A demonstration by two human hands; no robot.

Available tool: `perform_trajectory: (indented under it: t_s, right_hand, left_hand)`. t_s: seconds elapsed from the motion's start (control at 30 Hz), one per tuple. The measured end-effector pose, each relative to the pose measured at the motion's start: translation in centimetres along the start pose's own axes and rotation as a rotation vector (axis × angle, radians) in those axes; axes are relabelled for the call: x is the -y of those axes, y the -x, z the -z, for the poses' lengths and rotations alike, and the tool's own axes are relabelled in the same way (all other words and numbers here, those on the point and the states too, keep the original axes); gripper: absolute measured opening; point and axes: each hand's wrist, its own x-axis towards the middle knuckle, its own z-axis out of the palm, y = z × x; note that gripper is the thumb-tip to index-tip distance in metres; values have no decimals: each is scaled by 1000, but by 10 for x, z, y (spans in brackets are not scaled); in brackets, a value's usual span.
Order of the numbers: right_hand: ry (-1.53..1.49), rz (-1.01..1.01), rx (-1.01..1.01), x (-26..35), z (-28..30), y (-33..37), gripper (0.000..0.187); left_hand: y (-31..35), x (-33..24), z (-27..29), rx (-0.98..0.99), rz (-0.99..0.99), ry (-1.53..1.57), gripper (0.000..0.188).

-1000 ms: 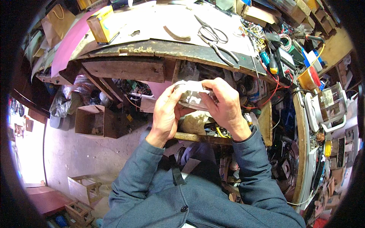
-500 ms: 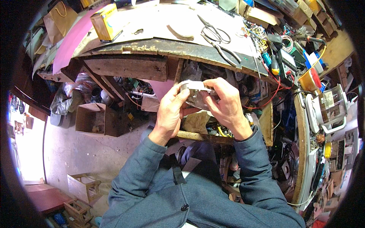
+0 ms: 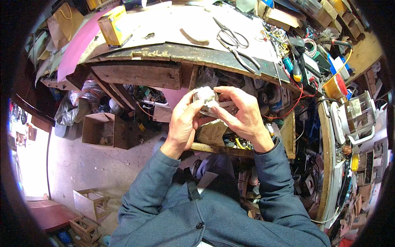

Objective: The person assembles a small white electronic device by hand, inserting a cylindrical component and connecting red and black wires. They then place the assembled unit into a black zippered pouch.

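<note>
Above an open drawer, below the bench's front edge, I hold a small white and pale grey part (image 3: pixel 207 95) that looks like a plastic housing; its exact kind does not show. My left hand (image 3: pixel 182 123) is closed on its left side, with the thumb on the near face. My right hand (image 3: pixel 243 114) is closed at its right side, thumb and forefinger on it. Fingers hide much of the part's underside and right end. On the bench beyond lie black-handled scissors (image 3: pixel 231 36) and pliers (image 3: pixel 242 57), with a curved brown strip (image 3: pixel 193 38) to their left.
A yellow box (image 3: pixel 116 26) stands on the bench (image 3: pixel 168 26) at left. Screwdrivers, wires and a meter (image 3: pixel 309 66) crowd its right end. Below my hands is the drawer's wooden front edge (image 3: pixel 218 149). A cardboard box (image 3: pixel 103 131) sits on the floor at left.
The part has been turned in my hands, so a bulkier white face now shows toward me. My right thumb has shifted left and lower along it.
</note>
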Motion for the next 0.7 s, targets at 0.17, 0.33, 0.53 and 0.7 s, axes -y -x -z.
perform_trajectory:
  t_s: [0.17, 0.33, 0.53, 0.7]
  right_hand:
    - [-16, -39, -2, -2, 1, 1, 48]
    - [-114, -147, -28, 3, -2, 2, 50]
    - [21, 7, -34, -2, -4, 2, 48]
    - [56, 40, -58, 0, -7, 2, 45]
  left_hand:
    - [0, 0, 1, -10, -4, 4, 45]
    - [0, 0, 2, -22, 1, 1, 46]
    - [0, 2, 4, -15, -17, -14, 43]
    - [0, 3, 4, -20, -38, -15, 43]
